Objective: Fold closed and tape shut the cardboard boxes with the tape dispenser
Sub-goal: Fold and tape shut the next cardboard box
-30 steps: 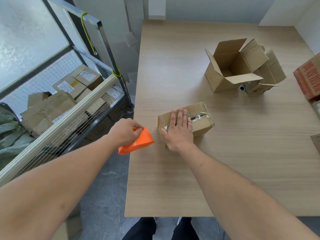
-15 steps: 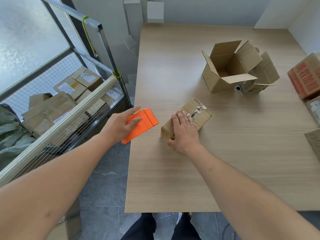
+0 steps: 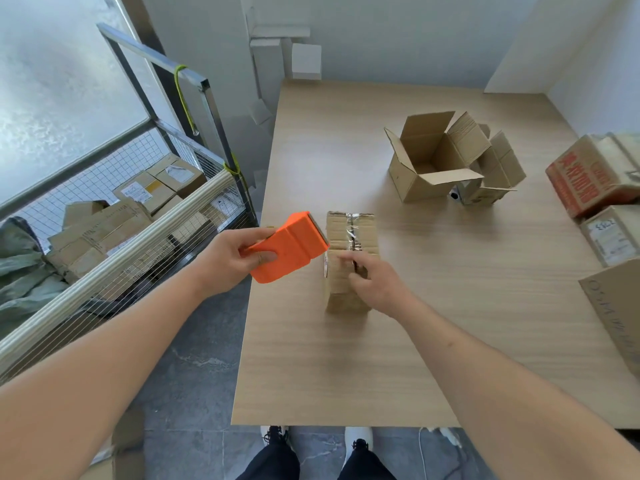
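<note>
Taping was under way: left hand (image 3: pixel 225 259) gripped the dispenser (image 3: pixel 289 247) mid-frame, right hand (image 3: pixel 375 285) clasped the box (image 3: pixel 346 258); next, press tape onto the seam

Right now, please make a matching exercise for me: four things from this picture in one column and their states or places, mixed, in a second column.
1. orange tape dispenser
2. small box
3. open box
4. red-printed box

a. flaps standing up
b. at the table's right edge
c. held in the left hand
d. under the right hand, seam taped

Pairs: 1-c, 2-d, 3-a, 4-b
</note>
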A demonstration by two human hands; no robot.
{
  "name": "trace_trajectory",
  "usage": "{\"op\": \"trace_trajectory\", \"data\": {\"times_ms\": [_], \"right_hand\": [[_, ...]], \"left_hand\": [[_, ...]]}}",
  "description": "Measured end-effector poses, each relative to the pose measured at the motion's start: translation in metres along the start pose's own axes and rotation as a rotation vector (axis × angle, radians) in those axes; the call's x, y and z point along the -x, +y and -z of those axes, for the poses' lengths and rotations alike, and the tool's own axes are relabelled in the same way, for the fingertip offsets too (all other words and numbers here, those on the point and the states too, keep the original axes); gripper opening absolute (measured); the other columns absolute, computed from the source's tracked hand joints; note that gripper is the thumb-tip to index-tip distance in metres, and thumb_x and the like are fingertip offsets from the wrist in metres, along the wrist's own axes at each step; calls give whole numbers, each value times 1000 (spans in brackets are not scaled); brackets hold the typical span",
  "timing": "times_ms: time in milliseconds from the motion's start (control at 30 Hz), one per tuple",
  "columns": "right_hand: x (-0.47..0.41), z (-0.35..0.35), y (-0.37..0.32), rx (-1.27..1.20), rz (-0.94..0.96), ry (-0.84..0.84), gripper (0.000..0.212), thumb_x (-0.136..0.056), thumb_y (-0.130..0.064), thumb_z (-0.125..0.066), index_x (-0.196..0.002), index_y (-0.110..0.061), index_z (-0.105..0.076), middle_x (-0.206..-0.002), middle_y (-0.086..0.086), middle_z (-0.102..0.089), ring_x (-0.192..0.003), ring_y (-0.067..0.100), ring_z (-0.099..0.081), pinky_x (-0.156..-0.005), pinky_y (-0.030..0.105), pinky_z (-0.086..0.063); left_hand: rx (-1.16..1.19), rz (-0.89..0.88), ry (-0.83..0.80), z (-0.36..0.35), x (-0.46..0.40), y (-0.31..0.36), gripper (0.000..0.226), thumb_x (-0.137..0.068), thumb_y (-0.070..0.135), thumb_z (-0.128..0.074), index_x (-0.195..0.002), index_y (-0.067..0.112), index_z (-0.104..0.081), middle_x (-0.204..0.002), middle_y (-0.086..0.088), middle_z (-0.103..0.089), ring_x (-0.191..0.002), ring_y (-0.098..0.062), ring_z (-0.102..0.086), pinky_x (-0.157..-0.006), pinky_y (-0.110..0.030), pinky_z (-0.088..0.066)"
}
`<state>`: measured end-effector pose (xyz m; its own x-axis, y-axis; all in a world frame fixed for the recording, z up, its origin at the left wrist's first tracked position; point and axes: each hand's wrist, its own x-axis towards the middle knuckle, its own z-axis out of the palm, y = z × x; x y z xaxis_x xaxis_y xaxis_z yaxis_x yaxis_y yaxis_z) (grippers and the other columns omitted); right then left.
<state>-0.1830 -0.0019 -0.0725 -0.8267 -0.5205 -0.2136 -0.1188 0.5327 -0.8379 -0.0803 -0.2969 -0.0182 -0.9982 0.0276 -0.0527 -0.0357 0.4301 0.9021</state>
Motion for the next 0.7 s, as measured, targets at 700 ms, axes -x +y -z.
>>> {"op": "trace_trajectory", "data": {"times_ms": [700], "right_hand": [[-4,21,-61,-435,66,227,21,-103,-15,-57,-107,-29,-72,-109,-1,-74,-97,19,-70,-89,43,-61]], "left_hand": [[-908,-525,182,-41,0,28,39,-77,-2,-85,-104,26,-82,-112,-12,-75,-96,-30,-73,-102,-50,-48]]}}
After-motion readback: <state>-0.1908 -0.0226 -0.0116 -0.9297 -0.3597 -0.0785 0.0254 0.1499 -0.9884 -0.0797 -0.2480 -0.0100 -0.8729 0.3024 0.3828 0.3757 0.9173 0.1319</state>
